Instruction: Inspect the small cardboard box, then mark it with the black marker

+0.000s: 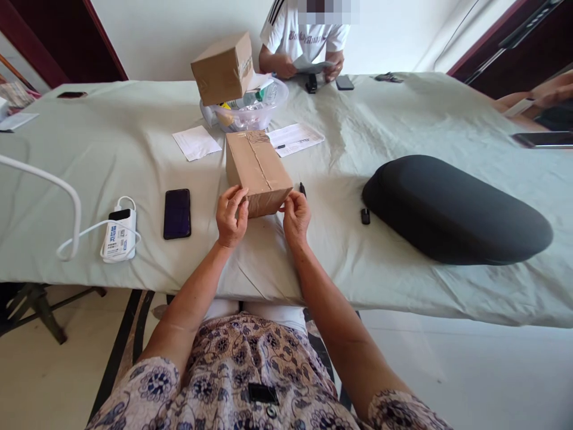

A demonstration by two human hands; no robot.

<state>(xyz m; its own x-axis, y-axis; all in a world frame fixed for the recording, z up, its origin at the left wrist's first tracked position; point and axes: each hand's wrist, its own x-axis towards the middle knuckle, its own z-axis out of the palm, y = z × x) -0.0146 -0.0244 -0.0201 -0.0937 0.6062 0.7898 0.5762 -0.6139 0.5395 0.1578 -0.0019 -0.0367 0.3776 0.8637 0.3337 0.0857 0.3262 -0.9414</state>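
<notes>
A taped brown cardboard box (257, 164) sits on the cloth-covered table before me, its seam running lengthwise along the top. My left hand (233, 216) grips its near left corner with curled fingers. At the near right corner, my right hand (296, 216) is closed, thumb and fingers pinched against the box's edge. Just beyond the right hand lies a black pen (302, 190). Behind the box is a clear plastic basin (273, 107) of bottles, with a second cardboard box (221, 68) tilted on top of it.
Left of the box lie a dark phone (177, 214) and a white power bank (119, 234) with a cable. Papers (197, 143) flank the box's far end. A black padded seat (456, 209) and a small black object (366, 216) are at right. Across the table, a person (308, 45) holds paper.
</notes>
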